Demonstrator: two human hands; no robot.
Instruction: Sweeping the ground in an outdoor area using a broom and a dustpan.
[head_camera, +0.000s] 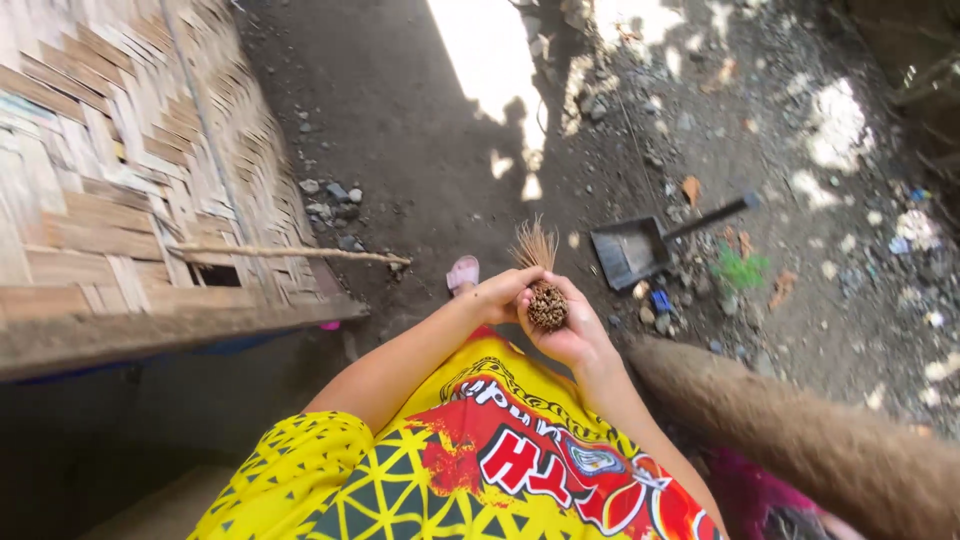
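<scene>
**A:** Right, status on the hands?

**B:** Both on the stick broom (545, 290). My left hand (497, 296) is wrapped round the bundle from the left, fingers closed on it. My right hand (570, 332) cups it from the right and below, fingers curled tight round the same bundle. Hands touch each other.

**A:** Broom position?

**B:** Held out in front of my yellow shirt (470, 460), above the dirt ground (400, 130). Cut end of the sticks faces me; the thin tips fan out away from me, past my fingers.

**A:** Anything else around?

**B:** Dark dustpan (632, 250) with a long handle lies on the ground just beyond the broom, to the right. Pink sandal (462, 272) shows just left of my left hand. Woven bamboo wall (120, 170) on the left, a thin stick (290, 254) lying along its base. Brown trunk (800, 430) slants lower right. Scattered stones and litter (850, 200) farther out.
</scene>
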